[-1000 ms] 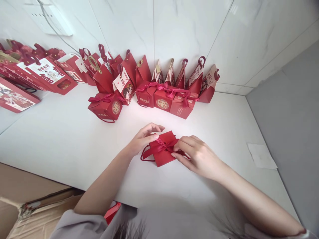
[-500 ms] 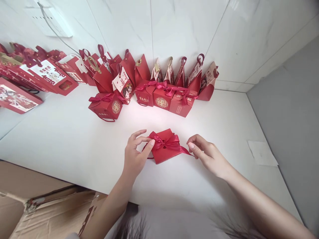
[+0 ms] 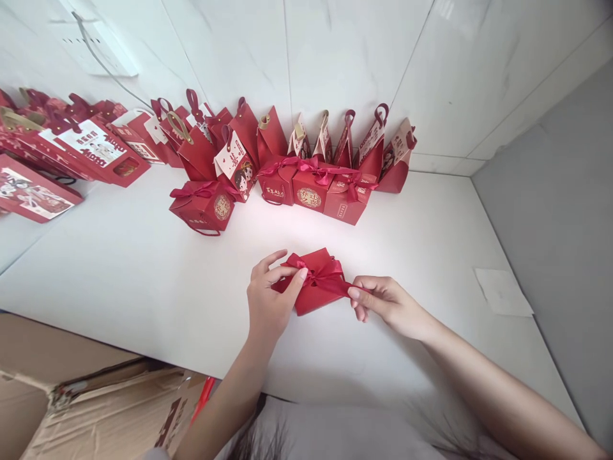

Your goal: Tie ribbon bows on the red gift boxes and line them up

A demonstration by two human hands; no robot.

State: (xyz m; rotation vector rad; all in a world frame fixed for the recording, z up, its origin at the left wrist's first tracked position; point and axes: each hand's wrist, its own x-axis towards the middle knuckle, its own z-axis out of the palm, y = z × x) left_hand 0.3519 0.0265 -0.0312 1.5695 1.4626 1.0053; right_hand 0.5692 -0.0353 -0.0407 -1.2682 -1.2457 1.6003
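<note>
A red gift box (image 3: 312, 300) stands on the white tabletop before me, with a crimson satin ribbon (image 3: 324, 273) tied in a bow on its top. My left hand (image 3: 272, 291) is at the box's left side, thumb and index finger pinching the bow's left part; its other fingers are raised. On the right, my right hand (image 3: 383, 303) grips the ribbon's tail between thumb and fingers, just off the box's right edge. The box's left side is partly hidden behind my left hand.
Several finished-looking red boxes with bows (image 3: 311, 191) stand in a row behind, and one more bowed box (image 3: 204, 207) sits to their left. Red handled bags (image 3: 96, 144) line the tiled wall. Open cardboard boxes (image 3: 96, 409) are at lower left; white paper (image 3: 502, 292) lies right.
My right hand has moved left along the ribbon's tail, closer to the box, and closed on it. My left hand has shifted slightly right onto the bow.
</note>
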